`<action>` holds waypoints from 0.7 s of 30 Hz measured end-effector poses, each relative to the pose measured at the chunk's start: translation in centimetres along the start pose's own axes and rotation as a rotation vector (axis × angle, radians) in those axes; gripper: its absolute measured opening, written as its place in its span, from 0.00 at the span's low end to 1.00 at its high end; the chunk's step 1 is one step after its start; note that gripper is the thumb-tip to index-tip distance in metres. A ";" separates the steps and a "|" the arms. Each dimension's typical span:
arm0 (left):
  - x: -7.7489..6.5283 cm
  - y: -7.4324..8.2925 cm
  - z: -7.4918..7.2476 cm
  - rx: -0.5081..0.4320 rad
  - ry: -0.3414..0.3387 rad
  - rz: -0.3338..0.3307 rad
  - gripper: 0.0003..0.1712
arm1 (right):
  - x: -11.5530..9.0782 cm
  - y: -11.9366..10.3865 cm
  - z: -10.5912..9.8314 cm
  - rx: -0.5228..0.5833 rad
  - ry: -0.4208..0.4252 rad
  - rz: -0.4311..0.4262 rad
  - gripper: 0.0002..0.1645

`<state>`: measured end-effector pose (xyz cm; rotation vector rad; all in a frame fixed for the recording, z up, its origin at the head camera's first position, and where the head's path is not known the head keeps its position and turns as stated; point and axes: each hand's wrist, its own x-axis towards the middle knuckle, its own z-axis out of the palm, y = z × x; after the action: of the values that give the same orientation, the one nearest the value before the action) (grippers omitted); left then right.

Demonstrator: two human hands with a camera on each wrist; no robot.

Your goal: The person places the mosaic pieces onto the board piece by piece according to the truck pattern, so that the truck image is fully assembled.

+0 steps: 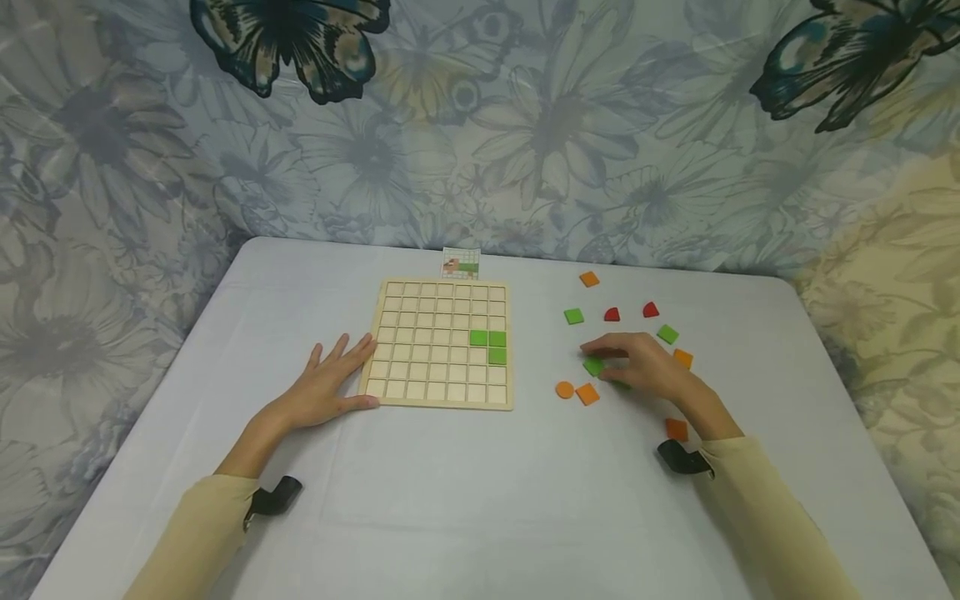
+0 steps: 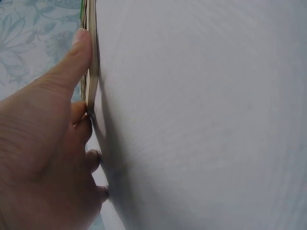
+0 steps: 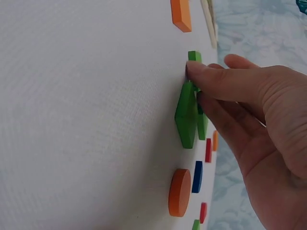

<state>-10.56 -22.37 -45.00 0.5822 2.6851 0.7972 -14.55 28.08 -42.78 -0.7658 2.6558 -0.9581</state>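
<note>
My left hand (image 1: 322, 393) rests on the table with fingers spread, its fingertips and thumb touching the left edge of a wooden grid board (image 1: 438, 406). Three green square tiles (image 1: 497, 338) fill cells near the board's right side. Over the loose pieces right of the board, my right hand (image 1: 647, 364) pinches a green square tile (image 1: 593, 367) between thumb and fingers. Another green tile (image 3: 186, 115) lies beside the thumb in the right wrist view. An orange round piece (image 1: 564, 389) and an orange square (image 1: 587, 394) lie just left of that hand.
A small pattern card (image 1: 461, 263) lies behind the board. Red rounded pieces (image 1: 650, 309), more green tiles (image 1: 573, 316) and orange squares (image 1: 677, 429) are scattered around the right hand. A blue piece (image 3: 197, 177) shows in the right wrist view. Patterned cloth (image 1: 480, 150) hangs behind the table.
</note>
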 end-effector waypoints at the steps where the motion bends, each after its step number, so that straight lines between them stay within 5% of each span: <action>1: 0.0 0.0 0.0 0.002 -0.001 -0.002 0.56 | 0.0 0.1 0.0 0.000 0.006 -0.002 0.27; 12: 0.1 0.2 -0.1 0.022 0.012 -0.006 0.56 | -0.4 0.5 0.1 -0.013 0.061 0.011 0.35; 21: 0.1 0.2 -0.1 0.024 0.015 -0.004 0.56 | -0.5 0.8 0.2 0.002 0.111 -0.017 0.30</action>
<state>-10.59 -22.20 -44.84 0.5782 2.7119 0.7726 -14.39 28.72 -43.43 -0.7570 2.7463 -1.0361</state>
